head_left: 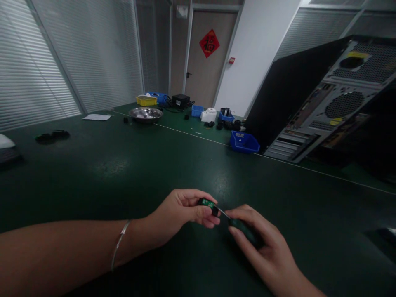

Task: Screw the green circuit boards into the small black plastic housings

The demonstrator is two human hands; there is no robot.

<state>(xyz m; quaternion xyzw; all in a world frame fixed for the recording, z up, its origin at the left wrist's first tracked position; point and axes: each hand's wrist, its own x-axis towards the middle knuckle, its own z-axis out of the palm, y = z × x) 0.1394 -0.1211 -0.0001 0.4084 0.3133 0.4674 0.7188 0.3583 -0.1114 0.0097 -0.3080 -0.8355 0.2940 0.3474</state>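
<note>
Between its thumb and fingers, my left hand [185, 208] pinches a small black part with a green circuit board [207, 203] showing on top. My right hand [262, 243] is closed around the dark handle of a screwdriver [244, 231]. The thin metal shaft points up and left, and its tip meets the right end of the black part or lies very near it; the exact contact is too small to tell. Both hands are above the front part of the green table [148, 169].
A blue bin [244, 142] stands beside a large computer case [309, 99] at right. Farther back are a metal bowl [145, 115], a yellow tray [146, 101], a black box [180, 100] and a white plastic part [208, 115]. Dark pieces [52, 136] and a paper sheet [97, 117] lie at left.
</note>
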